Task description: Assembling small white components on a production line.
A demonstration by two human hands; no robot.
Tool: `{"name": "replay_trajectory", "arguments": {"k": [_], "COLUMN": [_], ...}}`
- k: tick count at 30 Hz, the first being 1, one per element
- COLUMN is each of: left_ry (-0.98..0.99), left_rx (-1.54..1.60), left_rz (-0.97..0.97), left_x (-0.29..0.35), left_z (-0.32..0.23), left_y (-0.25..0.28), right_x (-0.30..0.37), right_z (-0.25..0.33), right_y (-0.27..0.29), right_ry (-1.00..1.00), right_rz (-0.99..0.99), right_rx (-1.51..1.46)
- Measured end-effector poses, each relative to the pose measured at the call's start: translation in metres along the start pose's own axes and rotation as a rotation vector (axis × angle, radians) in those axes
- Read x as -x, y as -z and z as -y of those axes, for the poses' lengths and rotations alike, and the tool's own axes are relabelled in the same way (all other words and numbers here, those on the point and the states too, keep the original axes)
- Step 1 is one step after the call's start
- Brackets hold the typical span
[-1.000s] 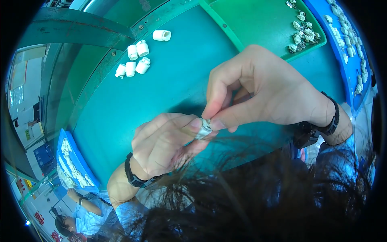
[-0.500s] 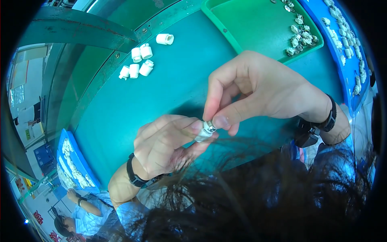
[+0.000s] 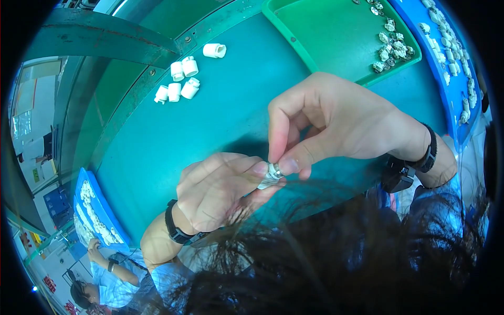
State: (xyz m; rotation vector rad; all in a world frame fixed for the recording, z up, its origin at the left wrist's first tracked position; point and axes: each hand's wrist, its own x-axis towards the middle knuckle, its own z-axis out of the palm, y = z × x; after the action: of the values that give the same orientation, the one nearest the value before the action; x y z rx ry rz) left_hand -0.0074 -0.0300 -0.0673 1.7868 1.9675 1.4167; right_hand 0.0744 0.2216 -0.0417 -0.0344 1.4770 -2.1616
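Over the middle of the table, my left hand [image 3: 212, 189] is closed round a small white fitting [image 3: 268, 182], which looks like part of a lamp socket. My right hand [image 3: 336, 118] pinches a shiny metal piece [image 3: 276, 169] between thumb and forefinger, against the upper end of that fitting. Fingers cover much of both parts, so how far they are joined cannot be seen. Further off to the left stand several loose white cylindrical fittings [image 3: 190, 66] with notched ends.
A green tray [image 3: 307, 55] at the far right holds small white-and-metal parts [image 3: 391, 50]. Beyond it is a blue tray [image 3: 443, 100] of white pieces. Another blue tray [image 3: 113, 210] lies at the left edge, near a seated person [image 3: 113, 283]. A green metal frame [image 3: 105, 37] borders the table's far left.
Both hands have shifted very slightly, the left a little to the right, and the held fitting has tilted more. The person at lower left has moved a hand.
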Motion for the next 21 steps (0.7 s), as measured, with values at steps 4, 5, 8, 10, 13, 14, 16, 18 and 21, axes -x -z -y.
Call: {"name": "replay_trajectory", "arguments": {"k": [4, 5, 8, 10, 13, 14, 16, 18, 21], "left_ry": [-0.049, -0.049, 0.054, 0.051, 0.044, 0.052, 0.068, 0.078, 0.094], "left_rx": [-0.064, -0.063, -0.084, -0.086, -0.087, -0.084, -0.077, -0.062, -0.028], "left_rz": [-0.050, -0.050, -0.010, -0.018, -0.031, -0.035, -0.043, -0.052, -0.070], "left_x": [-0.007, -0.008, -0.012, -0.014, -0.016, -0.017, -0.017, -0.014, -0.011], "left_z": [-0.001, -0.003, -0.011, -0.012, -0.013, -0.014, -0.016, -0.014, -0.012], "left_y": [-0.002, -0.001, 0.004, 0.005, 0.007, 0.007, 0.008, 0.007, 0.006], "right_x": [-0.001, -0.001, 0.000, 0.000, 0.001, 0.001, 0.002, 0.001, -0.002], "right_z": [-0.002, -0.003, -0.005, -0.005, -0.002, -0.002, -0.002, -0.003, -0.008], "right_y": [0.000, 0.000, -0.002, -0.003, -0.005, -0.005, -0.006, -0.006, -0.005], "right_ry": [0.049, 0.075, 0.188, 0.245, 0.348, 0.348, 0.410, 0.441, 0.600], "right_rz": [-0.005, -0.009, -0.044, -0.057, -0.125, -0.124, -0.146, -0.157, -0.178], "right_rx": [0.065, 0.093, 0.147, 0.174, 0.308, 0.307, 0.368, 0.400, 0.504]}}
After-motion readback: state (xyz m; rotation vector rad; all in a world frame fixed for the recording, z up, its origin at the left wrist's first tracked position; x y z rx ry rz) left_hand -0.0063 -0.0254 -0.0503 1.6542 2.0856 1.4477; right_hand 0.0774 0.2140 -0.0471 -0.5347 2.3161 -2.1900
